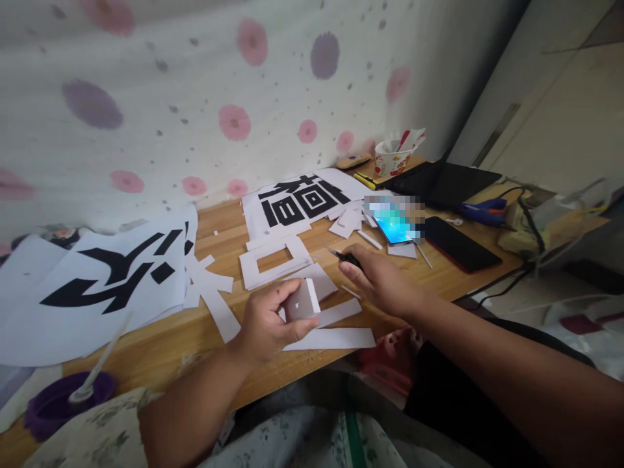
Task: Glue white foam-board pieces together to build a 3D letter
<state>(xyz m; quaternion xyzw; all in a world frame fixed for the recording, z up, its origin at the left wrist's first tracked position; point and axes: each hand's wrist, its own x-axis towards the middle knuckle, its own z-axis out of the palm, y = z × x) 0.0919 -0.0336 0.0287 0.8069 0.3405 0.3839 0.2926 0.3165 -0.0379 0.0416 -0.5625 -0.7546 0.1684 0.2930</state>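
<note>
My left hand [266, 322] is closed around a small white foam-board block [303, 304], thumb below and fingers above, a little over the table's front part. In my right hand [383, 276] is a dark craft knife [350, 260], its thin blade pointing up and left, apart from the block. Behind the block lie a white rectangular frame [249, 266] with a cut-out opening and a flat white board piece [319, 283]. White strips [344, 338] rest under and beside my left hand. What my left fingers cover of the block is hidden.
Paper sheets with large black characters lie left [160, 305] and at the back [253, 214]. A lit phone [392, 224], a dark phone [461, 244], blue-handled pliers [482, 213] and a paper cup [390, 160] stand right. A purple dish [49, 406] sits at the front left.
</note>
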